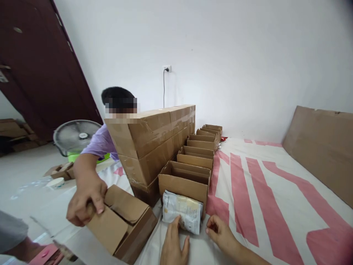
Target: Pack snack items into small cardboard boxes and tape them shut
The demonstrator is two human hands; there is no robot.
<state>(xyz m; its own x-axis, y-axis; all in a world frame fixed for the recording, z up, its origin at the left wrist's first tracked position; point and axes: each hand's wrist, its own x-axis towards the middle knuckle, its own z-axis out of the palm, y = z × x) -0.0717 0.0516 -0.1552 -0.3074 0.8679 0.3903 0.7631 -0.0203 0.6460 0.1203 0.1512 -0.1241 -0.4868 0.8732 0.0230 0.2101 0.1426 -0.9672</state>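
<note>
My left hand [174, 243] is at the bottom middle, fingers apart, its fingertips touching the lower front of a white printed packet [183, 211]. The packet leans against the front of an open cardboard box [183, 184]. Just right of the packet is my right hand [222, 233], its fingers curled with the thumb against the index finger; whatever may be between them is too small to make out. Behind the front box, more open boxes [195, 160] stand in a row toward the wall.
A person in a purple shirt [103, 141] rests a hand on a flapped box [124, 221] at the left. Taped cartons [157, 147] form a wall beside the row. A fan [79, 136] and large cardboard sheet [322, 151] flank the scene.
</note>
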